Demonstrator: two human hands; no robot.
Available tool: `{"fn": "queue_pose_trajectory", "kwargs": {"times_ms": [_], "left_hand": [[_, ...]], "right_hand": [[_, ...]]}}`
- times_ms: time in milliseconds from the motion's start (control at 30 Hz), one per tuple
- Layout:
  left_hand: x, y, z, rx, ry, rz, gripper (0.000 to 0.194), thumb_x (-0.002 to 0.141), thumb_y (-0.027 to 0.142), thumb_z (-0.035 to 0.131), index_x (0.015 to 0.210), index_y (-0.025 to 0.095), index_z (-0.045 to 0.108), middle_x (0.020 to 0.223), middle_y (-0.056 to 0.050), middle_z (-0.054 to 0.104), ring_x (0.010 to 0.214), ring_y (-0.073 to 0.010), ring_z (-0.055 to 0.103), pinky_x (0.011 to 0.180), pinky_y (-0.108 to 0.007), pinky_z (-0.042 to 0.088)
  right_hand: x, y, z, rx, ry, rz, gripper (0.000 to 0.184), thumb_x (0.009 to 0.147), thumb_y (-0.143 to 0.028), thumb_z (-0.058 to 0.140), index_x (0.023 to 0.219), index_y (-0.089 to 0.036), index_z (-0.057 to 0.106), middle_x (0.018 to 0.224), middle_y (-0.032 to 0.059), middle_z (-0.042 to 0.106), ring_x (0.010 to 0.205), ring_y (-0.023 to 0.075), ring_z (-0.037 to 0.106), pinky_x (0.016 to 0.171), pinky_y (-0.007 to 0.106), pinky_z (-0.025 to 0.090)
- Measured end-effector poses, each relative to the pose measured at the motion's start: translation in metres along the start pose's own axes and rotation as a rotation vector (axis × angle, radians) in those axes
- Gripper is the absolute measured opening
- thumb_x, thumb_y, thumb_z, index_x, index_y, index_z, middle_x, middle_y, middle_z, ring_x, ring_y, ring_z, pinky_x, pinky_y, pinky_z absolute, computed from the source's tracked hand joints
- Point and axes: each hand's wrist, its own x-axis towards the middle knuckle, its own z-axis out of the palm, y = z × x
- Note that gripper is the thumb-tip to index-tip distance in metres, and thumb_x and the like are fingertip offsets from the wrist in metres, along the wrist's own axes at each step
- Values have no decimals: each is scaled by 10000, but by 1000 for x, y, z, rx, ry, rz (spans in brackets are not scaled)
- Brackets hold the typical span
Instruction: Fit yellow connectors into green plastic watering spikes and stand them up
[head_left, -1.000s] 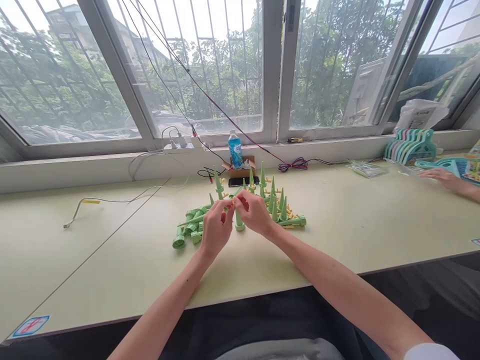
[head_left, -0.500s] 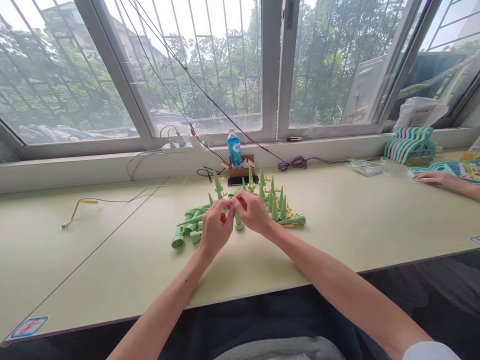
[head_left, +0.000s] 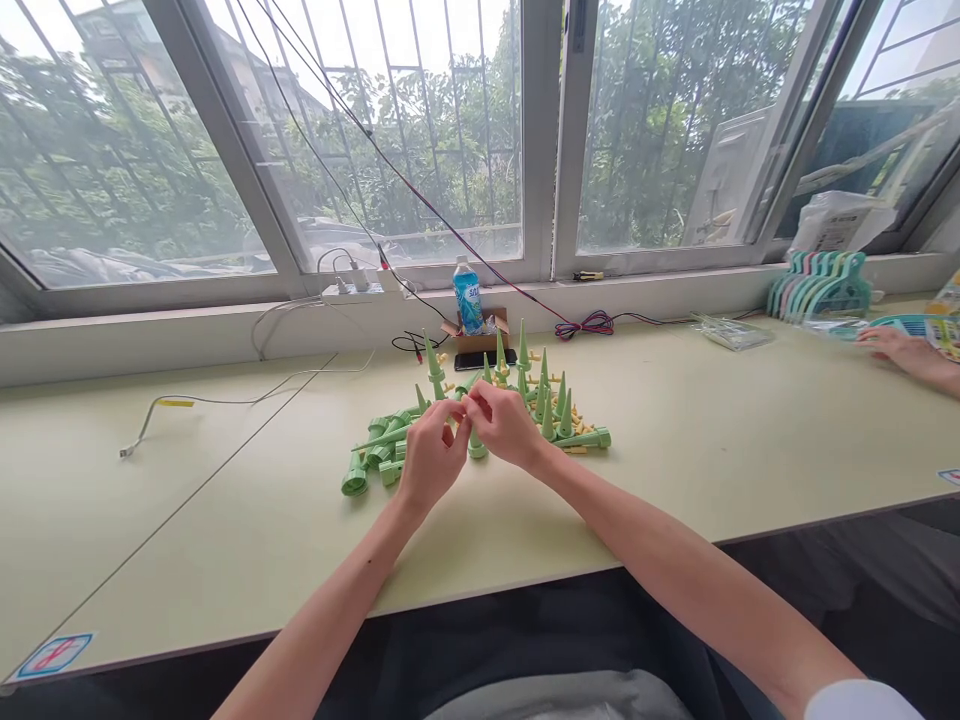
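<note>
My left hand [head_left: 433, 452] and my right hand [head_left: 504, 425] meet above the pile, their fingertips pinched together. A tiny yellow plastic piece shows faintly between them; most of it is hidden by the fingers. Right below the fingers stands a green plastic spike [head_left: 478, 447], only its base end visible. Several more green cone-shaped spikes [head_left: 548, 416] stand upright behind and to the right, some with yellow pegs fitted. To the left, other green spikes with wide ribbed ends [head_left: 355, 478] lie on the table. Loose yellow pegs [head_left: 581, 424] are heaped among the spikes at right.
Behind the pile are a phone [head_left: 469, 361], a small cardboard box [head_left: 480, 342] and a blue-labelled bottle [head_left: 468, 297]. A white cable [head_left: 225, 402] crosses the table at left. At far right, another person's hand [head_left: 904, 352] touches turquoise items near hangers [head_left: 821, 288].
My hands stay pinched together in almost the same place. At far right, the other person's hand has shifted to the right and its fingers have lifted and bent.
</note>
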Motion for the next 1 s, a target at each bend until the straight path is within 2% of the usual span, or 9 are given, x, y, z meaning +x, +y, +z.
{"fn": "queue_pose_trajectory", "kwargs": {"times_ms": [1000], "left_hand": [[0, 0, -1, 22, -2, -25, 103, 893, 286, 533, 880, 201, 590, 844, -7, 644, 425, -58, 425, 503, -229, 398]], "right_hand": [[0, 0, 0, 6, 1, 14, 173, 926, -264, 424, 772, -201, 471, 632, -27, 509, 548, 106, 421, 532, 226, 315]]}}
